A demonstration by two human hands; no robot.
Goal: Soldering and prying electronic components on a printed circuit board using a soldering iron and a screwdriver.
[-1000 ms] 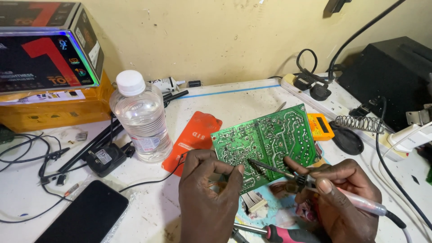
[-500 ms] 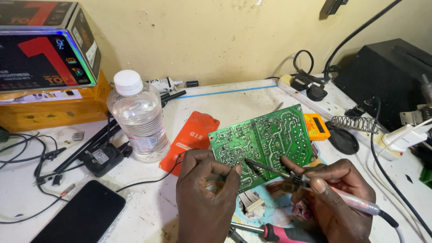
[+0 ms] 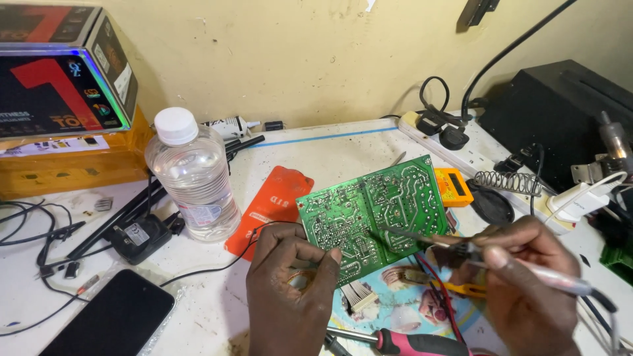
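A green circuit board [image 3: 372, 214] lies tilted, solder side up, in the middle of the white bench. My left hand [image 3: 290, 290] grips its near left edge with thumb and fingers. My right hand [image 3: 527, 280] holds a soldering iron [image 3: 461, 249] like a pen. Its thin tip touches the board's lower right part. The iron's cable runs off to the lower right.
A clear plastic bottle [image 3: 192, 175] with a white cap stands left of the board, beside an orange card [image 3: 271, 207]. A black phone [image 3: 109, 316] and a plug adapter [image 3: 138, 237] lie near left. A pink-handled screwdriver [image 3: 409, 343], yellow meter [image 3: 452, 187], power strip [image 3: 475, 155] and black unit [image 3: 560, 112] sit right.
The view has shifted slightly. My right hand with the soldering iron has edged a little to the right; its tip stays on the board. My left hand keeps its grip.
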